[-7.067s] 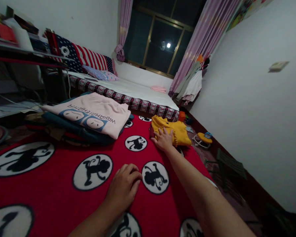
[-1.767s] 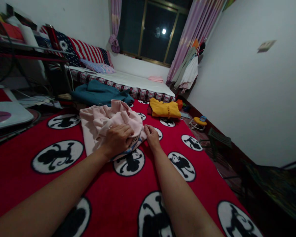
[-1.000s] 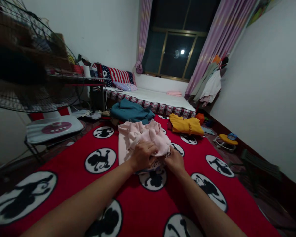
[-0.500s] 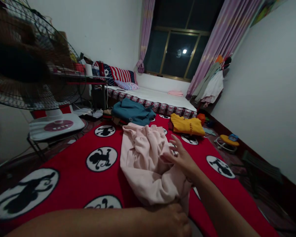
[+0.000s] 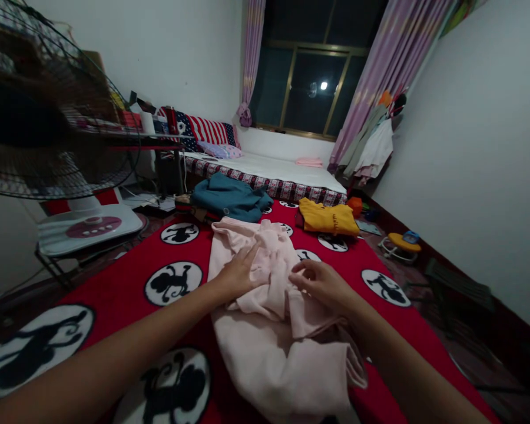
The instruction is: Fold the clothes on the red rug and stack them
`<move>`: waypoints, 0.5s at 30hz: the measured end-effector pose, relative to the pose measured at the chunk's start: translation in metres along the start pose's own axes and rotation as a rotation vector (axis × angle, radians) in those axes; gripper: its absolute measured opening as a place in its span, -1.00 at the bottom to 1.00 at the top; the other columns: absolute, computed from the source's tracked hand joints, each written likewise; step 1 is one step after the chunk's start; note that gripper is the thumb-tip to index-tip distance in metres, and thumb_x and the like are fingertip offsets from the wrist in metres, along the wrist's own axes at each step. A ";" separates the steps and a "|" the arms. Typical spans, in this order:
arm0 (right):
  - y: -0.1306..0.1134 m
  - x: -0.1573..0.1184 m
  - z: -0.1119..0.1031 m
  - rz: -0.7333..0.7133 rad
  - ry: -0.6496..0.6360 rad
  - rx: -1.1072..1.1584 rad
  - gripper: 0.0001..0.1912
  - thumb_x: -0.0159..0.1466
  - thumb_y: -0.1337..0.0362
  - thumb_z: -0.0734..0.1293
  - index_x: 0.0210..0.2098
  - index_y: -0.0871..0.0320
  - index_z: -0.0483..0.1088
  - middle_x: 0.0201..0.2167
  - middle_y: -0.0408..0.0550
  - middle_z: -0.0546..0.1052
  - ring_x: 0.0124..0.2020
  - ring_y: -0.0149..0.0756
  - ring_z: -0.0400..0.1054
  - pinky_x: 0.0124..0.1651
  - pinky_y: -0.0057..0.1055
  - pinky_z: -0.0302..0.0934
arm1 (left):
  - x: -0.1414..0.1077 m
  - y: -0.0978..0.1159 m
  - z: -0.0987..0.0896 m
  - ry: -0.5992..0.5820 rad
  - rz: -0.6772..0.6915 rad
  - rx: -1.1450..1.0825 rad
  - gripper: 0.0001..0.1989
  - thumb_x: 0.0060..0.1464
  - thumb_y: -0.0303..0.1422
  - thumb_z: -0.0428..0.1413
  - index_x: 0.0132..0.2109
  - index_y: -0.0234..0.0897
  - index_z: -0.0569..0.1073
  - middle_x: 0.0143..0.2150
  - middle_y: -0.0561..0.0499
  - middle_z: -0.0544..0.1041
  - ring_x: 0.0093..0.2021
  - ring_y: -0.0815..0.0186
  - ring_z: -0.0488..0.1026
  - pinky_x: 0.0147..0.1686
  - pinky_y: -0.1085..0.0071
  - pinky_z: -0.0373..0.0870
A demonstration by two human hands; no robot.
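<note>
A pale pink garment (image 5: 282, 365) of sweatshirt-like cloth lies partly folded and wrinkled on the red bed cover, its lower end bunched towards me. My left hand (image 5: 238, 274) rests on its upper part with the fingers stretched out over the cloth. At the right edge of the folded part, my right hand (image 5: 324, 284) has its thumb and forefinger brought together on the fabric; the other fingers curl out of sight. Beyond the pink garment is a folded teal garment (image 5: 229, 197). A folded yellow garment (image 5: 329, 218) lies to the right of that.
The red cover (image 5: 123, 277) carries black monkey figures in white circles. A large fan (image 5: 39, 129) stands close at the left. Further back are a second bed (image 5: 265, 166) and a window. Along the right wall stand a yellow stool (image 5: 404, 241) and a dark chair (image 5: 457, 288).
My left hand has moved from the garment's near end up onto its top and spread out. My right hand has closed at the edge. The near end now lies looser, spread towards me.
</note>
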State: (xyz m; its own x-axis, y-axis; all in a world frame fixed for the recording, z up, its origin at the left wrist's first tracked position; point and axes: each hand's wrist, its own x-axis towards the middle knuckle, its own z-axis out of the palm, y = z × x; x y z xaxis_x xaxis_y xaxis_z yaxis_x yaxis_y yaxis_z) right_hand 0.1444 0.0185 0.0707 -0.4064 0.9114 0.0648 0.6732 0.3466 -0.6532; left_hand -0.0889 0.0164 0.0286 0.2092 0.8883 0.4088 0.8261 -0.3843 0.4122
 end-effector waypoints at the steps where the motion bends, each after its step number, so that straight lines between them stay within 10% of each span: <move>1: 0.005 0.010 0.005 0.007 0.088 -0.042 -0.55 0.13 0.05 0.35 -0.05 0.16 0.42 -0.23 0.03 0.54 -0.44 -0.30 0.38 -0.41 -0.42 0.18 | -0.004 -0.003 0.009 -0.022 -0.019 -0.008 -0.21 -0.06 -0.22 0.25 0.28 -0.35 0.14 0.23 -0.34 0.28 0.25 -0.07 0.20 0.15 -0.01 0.18; 7: 0.010 0.038 0.043 -0.194 0.011 -0.303 -0.29 0.08 0.26 0.37 0.22 0.16 0.18 0.06 0.14 0.41 -0.13 -0.16 0.39 -0.17 -0.37 0.18 | -0.050 0.027 0.009 -0.111 0.139 -0.279 -0.71 0.07 -0.48 0.08 -0.04 -0.18 0.44 -0.10 -0.02 0.51 -0.08 0.24 0.45 -0.10 0.37 0.36; 15: 0.030 0.026 0.014 -0.143 0.176 -0.093 -0.90 0.03 0.25 0.30 -0.47 0.15 0.36 -0.52 -0.13 0.42 -0.44 -0.31 0.30 -0.41 -0.46 0.11 | -0.054 0.004 -0.044 0.008 -0.006 -0.367 -0.72 0.04 -0.38 0.10 -0.05 -0.23 0.36 -0.26 0.06 0.51 -0.34 0.35 0.45 -0.35 0.50 0.33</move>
State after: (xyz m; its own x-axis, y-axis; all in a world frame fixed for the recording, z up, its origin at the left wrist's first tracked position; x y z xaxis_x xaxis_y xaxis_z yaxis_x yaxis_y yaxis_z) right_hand 0.1455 0.0498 0.0426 -0.3930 0.8736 0.2870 0.6739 0.4860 -0.5564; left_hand -0.1199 -0.0442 0.0442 0.1997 0.8896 0.4107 0.5841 -0.4446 0.6791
